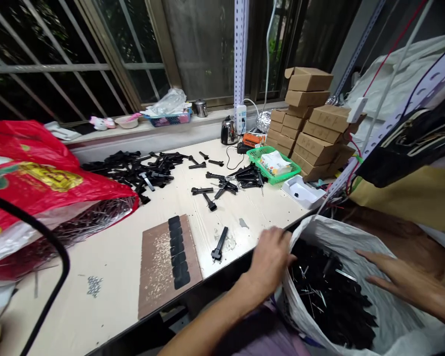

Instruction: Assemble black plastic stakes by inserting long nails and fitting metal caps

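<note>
My left hand (pixel 269 257) grips the near-left rim of a large white woven sack (pixel 359 232) beside the table's right front edge. Inside the sack lies a heap of black plastic parts (pixel 333 301) mixed with thin metal rods. My right hand (pixel 408 279) is over the sack's right side with fingers stretched apart and nothing in it. On the table, close to my left hand, lies one black T-shaped plastic piece (pixel 219 244). Left of that, a brown board (pixel 152 277) carries a row of black flat pads (pixel 177 252) and pale crumbs.
Black plastic pieces (pixel 133 168) are piled at the back left, with more near a green basket (pixel 252 155). A red plastic bag (pixel 52 173) of metal rods fills the left side. Cardboard boxes (pixel 319 143) stand stacked at the back right. Small metal bits (pixel 94 286) lie front left.
</note>
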Motion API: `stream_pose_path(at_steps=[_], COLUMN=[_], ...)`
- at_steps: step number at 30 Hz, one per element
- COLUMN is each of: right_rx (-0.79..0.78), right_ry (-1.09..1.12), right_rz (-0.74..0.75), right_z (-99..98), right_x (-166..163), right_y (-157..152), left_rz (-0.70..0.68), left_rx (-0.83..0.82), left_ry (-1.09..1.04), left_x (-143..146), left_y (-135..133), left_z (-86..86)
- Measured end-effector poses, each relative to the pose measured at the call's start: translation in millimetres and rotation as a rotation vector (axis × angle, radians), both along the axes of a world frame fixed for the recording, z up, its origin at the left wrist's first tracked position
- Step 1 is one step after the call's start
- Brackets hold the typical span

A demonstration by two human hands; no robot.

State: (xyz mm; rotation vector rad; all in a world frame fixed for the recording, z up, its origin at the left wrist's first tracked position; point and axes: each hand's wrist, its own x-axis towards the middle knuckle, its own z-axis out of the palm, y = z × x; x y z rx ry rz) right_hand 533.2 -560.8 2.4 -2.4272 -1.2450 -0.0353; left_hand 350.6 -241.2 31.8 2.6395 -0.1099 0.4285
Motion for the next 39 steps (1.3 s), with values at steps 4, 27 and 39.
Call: stream_pose_path(at_steps=[4, 27, 39], right_rx=[-0.059, -0.310, -0.115], right_ry=[-0.010, -0.142, 0.094], right_rz=[0.244, 0.592, 0.547], right_z=[35.2, -8.6, -19.7], right_x=[-19, 33, 40], right_y=[146, 509, 535], left_rz=[0.613, 0.664, 1.024], left_rx=[0.232, 0.110, -0.492], left_ry=[0.225, 0.228, 0.162], left_x=[-33, 30, 40], left_y=[64, 284, 298], left_z=[-8.7, -34.6, -54.2])
